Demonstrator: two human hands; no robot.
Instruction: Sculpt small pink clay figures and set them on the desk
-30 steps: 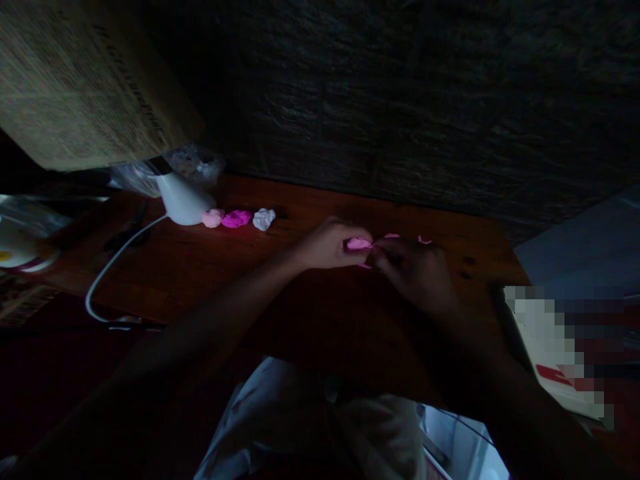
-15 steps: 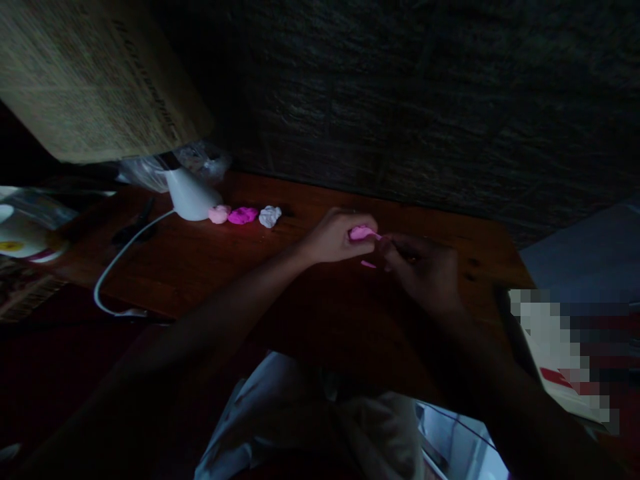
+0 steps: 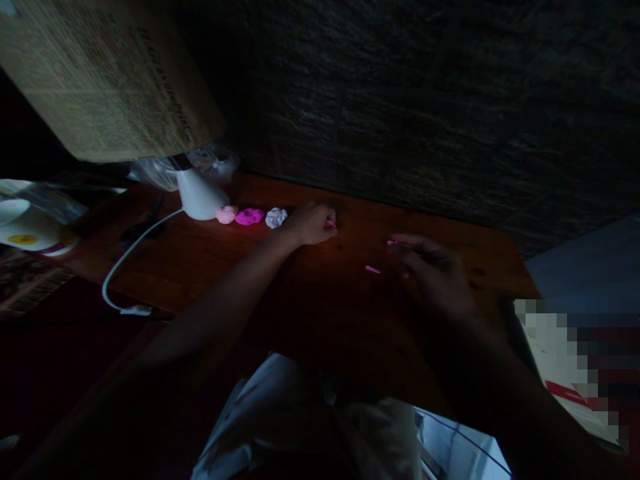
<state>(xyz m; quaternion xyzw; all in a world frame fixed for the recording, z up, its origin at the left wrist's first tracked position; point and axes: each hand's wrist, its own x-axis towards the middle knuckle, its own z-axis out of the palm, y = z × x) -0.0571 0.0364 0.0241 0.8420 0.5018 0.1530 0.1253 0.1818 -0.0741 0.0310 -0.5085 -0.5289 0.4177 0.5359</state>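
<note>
My left hand (image 3: 313, 224) is closed around a lump of pink modelling clay (image 3: 330, 224), most of it hidden in the fist. Farther right, my right hand (image 3: 430, 263) pinches a small bit of pink clay (image 3: 392, 243) between thumb and fingertips. A thin pink clay strip (image 3: 373, 269) lies on the wooden table (image 3: 300, 293) just left of that hand. Beyond the left wrist sit a white clay lump (image 3: 276, 217), a bright magenta lump (image 3: 249, 216) and a pale pink lump (image 3: 227, 214) in a row.
A lamp with a white base (image 3: 200, 193) and newsprint shade (image 3: 135, 87) stands at the back left, its white cable (image 3: 107, 280) looping over the table edge. Dark scissors (image 3: 143, 227) and a white cup (image 3: 30, 227) are at left. A dark textured wall (image 3: 400, 120) rises behind.
My hands have moved apart: the left went left toward the white lump, still gripping its clay. A small piece has come away from that clay and is in my right fingertips.
</note>
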